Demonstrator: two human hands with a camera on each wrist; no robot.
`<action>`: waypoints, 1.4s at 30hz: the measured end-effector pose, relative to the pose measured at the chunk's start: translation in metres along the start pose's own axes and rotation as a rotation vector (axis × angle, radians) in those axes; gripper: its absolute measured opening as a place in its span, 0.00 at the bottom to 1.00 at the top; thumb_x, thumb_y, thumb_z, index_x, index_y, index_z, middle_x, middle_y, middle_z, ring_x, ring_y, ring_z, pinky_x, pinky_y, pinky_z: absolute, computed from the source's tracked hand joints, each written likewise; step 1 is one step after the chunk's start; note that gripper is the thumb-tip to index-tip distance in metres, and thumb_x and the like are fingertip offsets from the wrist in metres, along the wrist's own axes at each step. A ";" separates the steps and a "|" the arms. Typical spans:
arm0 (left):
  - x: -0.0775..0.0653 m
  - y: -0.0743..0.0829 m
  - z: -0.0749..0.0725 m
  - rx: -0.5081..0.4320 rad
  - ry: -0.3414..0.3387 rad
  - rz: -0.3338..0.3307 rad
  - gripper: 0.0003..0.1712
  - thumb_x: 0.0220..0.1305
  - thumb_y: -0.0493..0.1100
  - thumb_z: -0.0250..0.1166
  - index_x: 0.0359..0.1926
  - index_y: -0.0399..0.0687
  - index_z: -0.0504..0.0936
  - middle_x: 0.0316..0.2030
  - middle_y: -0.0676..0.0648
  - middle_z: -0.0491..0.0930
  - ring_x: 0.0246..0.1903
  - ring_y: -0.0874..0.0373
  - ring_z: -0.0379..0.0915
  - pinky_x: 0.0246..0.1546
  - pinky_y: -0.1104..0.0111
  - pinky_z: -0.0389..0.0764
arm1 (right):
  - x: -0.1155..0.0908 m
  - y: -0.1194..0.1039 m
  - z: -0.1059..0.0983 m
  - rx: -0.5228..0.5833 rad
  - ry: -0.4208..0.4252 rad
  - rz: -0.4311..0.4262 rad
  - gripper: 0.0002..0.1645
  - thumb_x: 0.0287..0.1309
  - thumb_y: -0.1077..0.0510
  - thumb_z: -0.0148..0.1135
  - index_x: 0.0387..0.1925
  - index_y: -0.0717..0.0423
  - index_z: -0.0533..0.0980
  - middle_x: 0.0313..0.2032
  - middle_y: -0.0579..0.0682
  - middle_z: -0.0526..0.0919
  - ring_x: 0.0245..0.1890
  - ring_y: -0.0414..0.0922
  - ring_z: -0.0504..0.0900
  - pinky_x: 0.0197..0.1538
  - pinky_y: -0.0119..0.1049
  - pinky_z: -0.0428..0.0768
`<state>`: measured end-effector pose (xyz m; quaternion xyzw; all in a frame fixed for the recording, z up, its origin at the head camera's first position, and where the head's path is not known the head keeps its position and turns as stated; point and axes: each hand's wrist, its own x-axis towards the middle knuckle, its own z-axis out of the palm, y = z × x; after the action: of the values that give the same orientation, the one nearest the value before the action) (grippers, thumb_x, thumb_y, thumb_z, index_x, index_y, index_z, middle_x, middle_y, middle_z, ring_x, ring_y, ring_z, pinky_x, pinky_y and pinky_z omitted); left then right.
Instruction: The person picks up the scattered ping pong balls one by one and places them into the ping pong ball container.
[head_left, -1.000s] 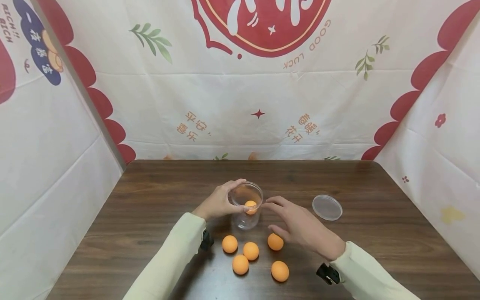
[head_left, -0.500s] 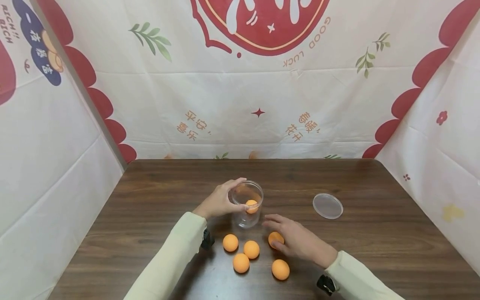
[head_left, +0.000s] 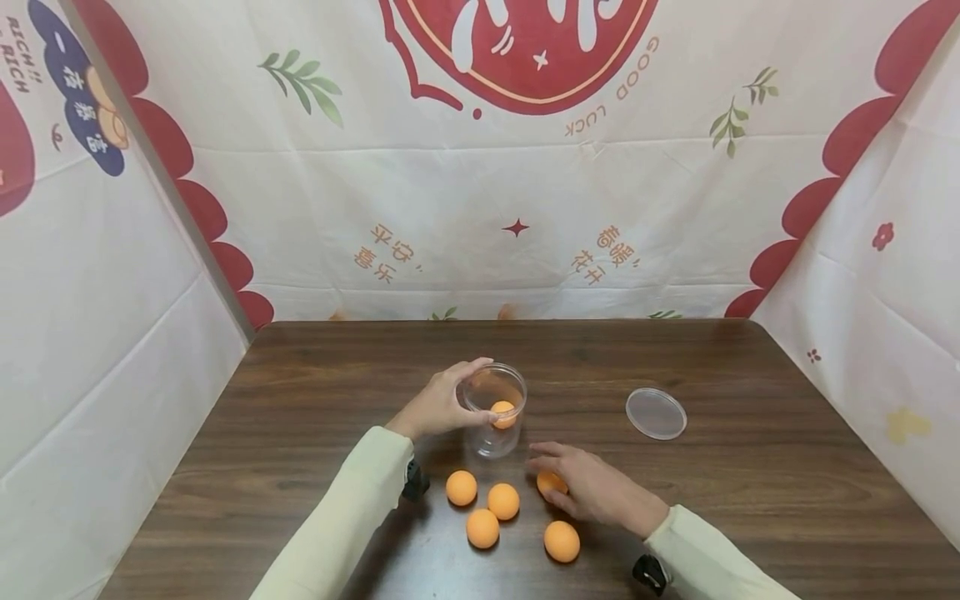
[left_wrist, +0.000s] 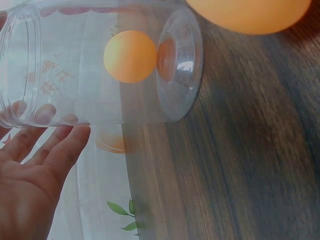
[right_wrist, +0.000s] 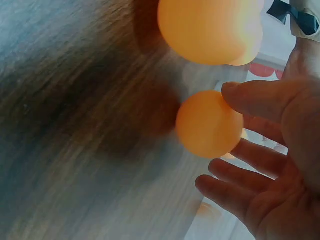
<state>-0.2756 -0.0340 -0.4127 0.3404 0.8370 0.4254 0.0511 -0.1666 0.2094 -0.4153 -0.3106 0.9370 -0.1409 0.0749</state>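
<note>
Several balls [head_left: 482, 528] on wood-grain table [head_left: 337, 367], printed cloth [head_left: 465, 183] behind

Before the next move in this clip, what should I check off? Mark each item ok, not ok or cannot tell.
1. Jar upright with its mouth uncovered: ok.
2. Left grip holding the jar near its rim: ok.
3. Lid off and apart from the jar: ok, it lies on the table to the right.
4. Right grip placed at the nearest ball: ok, thumb and fingers are about it.
5. Firm pinch on that ball: cannot tell, the pressure does not show.
6. All balls in the jar: not ok, one inner ball is inside, but four other balls lie outside, besides the one at the right grip.
</note>
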 end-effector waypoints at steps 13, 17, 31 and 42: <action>-0.001 -0.001 0.002 -0.008 0.002 -0.009 0.46 0.51 0.49 0.73 0.69 0.52 0.63 0.59 0.46 0.72 0.53 0.53 0.70 0.52 0.56 0.74 | 0.001 0.004 0.003 -0.003 -0.053 -0.004 0.16 0.56 0.59 0.64 0.48 0.55 0.79 0.43 0.49 0.80 0.34 0.36 0.77 0.36 0.33 0.79; -0.002 -0.002 0.004 -0.001 -0.008 -0.014 0.46 0.50 0.50 0.73 0.70 0.53 0.63 0.59 0.46 0.72 0.52 0.52 0.71 0.51 0.58 0.75 | 0.001 0.001 -0.005 -0.050 -0.034 -0.034 0.14 0.54 0.60 0.65 0.44 0.55 0.79 0.41 0.48 0.80 0.31 0.36 0.76 0.34 0.33 0.79; 0.001 0.001 0.001 0.005 0.001 0.003 0.46 0.50 0.50 0.73 0.69 0.51 0.63 0.57 0.45 0.73 0.51 0.53 0.71 0.49 0.60 0.75 | 0.019 -0.021 -0.071 -0.165 -0.011 -0.144 0.16 0.54 0.61 0.66 0.46 0.52 0.78 0.42 0.46 0.79 0.32 0.37 0.77 0.34 0.32 0.77; 0.000 0.001 0.000 -0.011 -0.010 -0.021 0.45 0.52 0.50 0.72 0.69 0.52 0.63 0.57 0.46 0.72 0.44 0.55 0.71 0.44 0.64 0.76 | 0.052 -0.033 -0.102 -0.193 0.084 -0.203 0.17 0.56 0.60 0.66 0.49 0.53 0.79 0.39 0.46 0.79 0.30 0.37 0.75 0.36 0.33 0.77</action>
<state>-0.2750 -0.0337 -0.4118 0.3336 0.8379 0.4275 0.0616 -0.2128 0.1750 -0.3115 -0.4034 0.9123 -0.0701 -0.0091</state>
